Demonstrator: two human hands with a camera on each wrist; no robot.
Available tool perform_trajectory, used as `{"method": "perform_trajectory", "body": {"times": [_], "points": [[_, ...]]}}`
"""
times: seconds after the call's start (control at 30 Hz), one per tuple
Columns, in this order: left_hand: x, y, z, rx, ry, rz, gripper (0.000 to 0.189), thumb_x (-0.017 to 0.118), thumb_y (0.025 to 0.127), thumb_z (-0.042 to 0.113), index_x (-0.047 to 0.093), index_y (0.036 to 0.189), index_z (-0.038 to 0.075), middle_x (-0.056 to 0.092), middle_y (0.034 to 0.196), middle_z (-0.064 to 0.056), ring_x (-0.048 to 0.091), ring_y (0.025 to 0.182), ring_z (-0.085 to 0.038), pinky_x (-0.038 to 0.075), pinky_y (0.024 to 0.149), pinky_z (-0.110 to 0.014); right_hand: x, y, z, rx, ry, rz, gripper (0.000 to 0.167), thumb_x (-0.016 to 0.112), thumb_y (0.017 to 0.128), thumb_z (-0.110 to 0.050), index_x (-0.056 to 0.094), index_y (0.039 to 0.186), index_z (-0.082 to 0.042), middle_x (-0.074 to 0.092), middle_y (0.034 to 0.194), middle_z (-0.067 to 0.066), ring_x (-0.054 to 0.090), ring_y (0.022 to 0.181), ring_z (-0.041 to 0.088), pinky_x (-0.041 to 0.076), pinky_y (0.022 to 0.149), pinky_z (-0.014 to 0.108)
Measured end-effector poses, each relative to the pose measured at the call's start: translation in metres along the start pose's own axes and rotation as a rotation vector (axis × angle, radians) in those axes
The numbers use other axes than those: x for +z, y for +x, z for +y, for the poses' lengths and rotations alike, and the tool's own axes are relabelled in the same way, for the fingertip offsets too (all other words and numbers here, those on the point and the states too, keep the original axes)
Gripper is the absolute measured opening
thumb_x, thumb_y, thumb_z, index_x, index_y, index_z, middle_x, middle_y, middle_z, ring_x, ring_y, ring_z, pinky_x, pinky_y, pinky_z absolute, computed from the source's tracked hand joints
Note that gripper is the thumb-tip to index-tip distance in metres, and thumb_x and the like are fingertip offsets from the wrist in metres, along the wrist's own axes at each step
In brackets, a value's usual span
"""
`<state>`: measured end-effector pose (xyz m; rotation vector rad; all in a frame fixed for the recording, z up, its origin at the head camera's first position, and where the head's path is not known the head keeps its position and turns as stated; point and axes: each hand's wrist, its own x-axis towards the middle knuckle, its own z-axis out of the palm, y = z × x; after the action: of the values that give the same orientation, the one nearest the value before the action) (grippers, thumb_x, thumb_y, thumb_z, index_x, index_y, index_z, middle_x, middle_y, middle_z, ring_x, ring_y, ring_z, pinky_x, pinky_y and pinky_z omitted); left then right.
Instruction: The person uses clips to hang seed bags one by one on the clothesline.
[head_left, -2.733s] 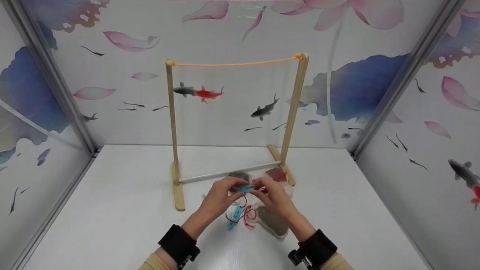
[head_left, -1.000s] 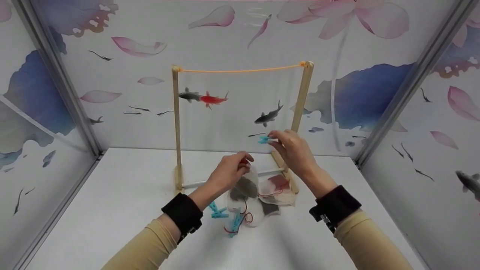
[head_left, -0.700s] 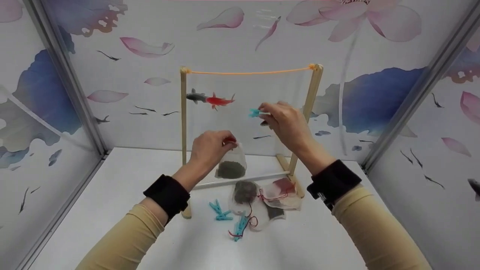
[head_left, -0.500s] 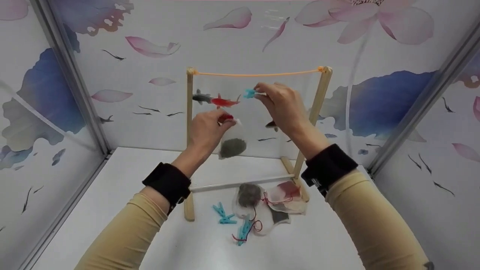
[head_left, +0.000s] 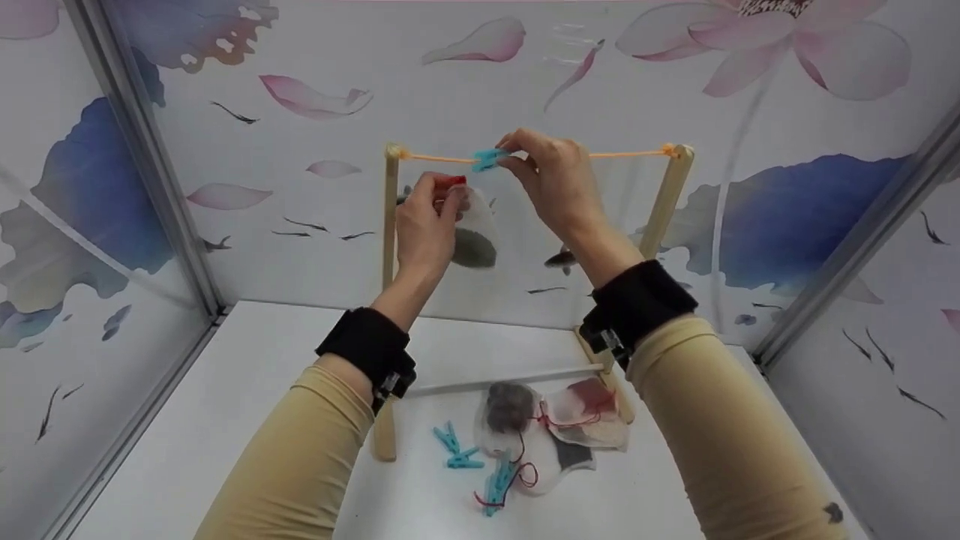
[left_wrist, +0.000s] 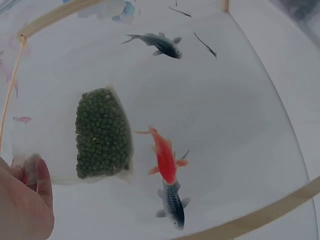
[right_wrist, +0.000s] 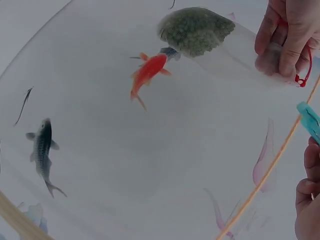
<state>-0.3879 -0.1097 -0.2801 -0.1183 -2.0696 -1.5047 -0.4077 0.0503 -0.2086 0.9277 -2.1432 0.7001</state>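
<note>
My left hand [head_left: 427,229] pinches the top of a sheer drawstring pouch [head_left: 475,246] with a red cord at its neck. Small green beans fill the pouch's lower end, as the left wrist view shows on the pouch [left_wrist: 102,132]. My right hand [head_left: 555,180] pinches a blue clothespin [head_left: 487,160] by its handle ends. The clothespin's tip [right_wrist: 304,111] overlaps the orange string [head_left: 626,154] strung between two wooden posts; whether it clips the string I cannot tell. The pouch hangs just below the string, apart from the clothespin.
On the white table lie loose blue clothespins [head_left: 457,450], another clothespin [head_left: 499,486] tangled with red cord, and several sheer pouches, one with dark contents [head_left: 510,409] and one reddish [head_left: 589,397]. Wooden posts [head_left: 664,202] and a white rod [head_left: 502,380] make up the stand.
Both hands were together low over the table; they have since parted and risen to the string. The left lifted the bean pouch off the pile, the right brought the clothespin up.
</note>
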Motion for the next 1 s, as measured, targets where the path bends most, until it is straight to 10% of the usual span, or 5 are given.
{"method": "perform_trajectory", "body": {"times": [0.47,0.73,1.0], "points": [[0.011,0.002,0.005,0.01,-0.161,0.145,0.027,0.057,0.102,0.023,0.054,0.121,0.004,0.062,0.12,-0.012,0.074,0.097,-0.018,0.058,0.085,-0.021,0.004,-0.002,-0.004,0.04,0.023,-0.079,0.018,0.064,0.096,-0.019,0.072,0.104,-0.005,0.078,0.101,0.008,0.06,0.058,0.021,0.042,0.06,0.015],[0.007,0.001,-0.005,0.092,-0.132,0.124,0.026,0.063,0.099,0.022,0.063,0.118,0.005,0.071,0.117,-0.009,0.067,0.108,-0.018,0.055,0.094,-0.027,0.007,-0.005,-0.004,0.079,-0.049,-0.137,0.024,0.062,0.098,-0.018,0.069,0.116,-0.005,0.075,0.098,0.016,0.053,0.067,0.026,0.049,0.067,0.031],[0.005,-0.001,-0.008,0.04,-0.144,0.07,0.028,0.06,0.1,0.023,0.062,0.122,0.007,0.069,0.12,-0.008,0.063,0.11,-0.016,0.053,0.094,-0.027,0.012,-0.01,-0.003,0.136,-0.066,-0.195,0.029,0.059,0.1,-0.02,0.065,0.123,-0.003,0.072,0.117,0.013,0.059,0.096,0.031,0.055,0.083,0.04]]}}
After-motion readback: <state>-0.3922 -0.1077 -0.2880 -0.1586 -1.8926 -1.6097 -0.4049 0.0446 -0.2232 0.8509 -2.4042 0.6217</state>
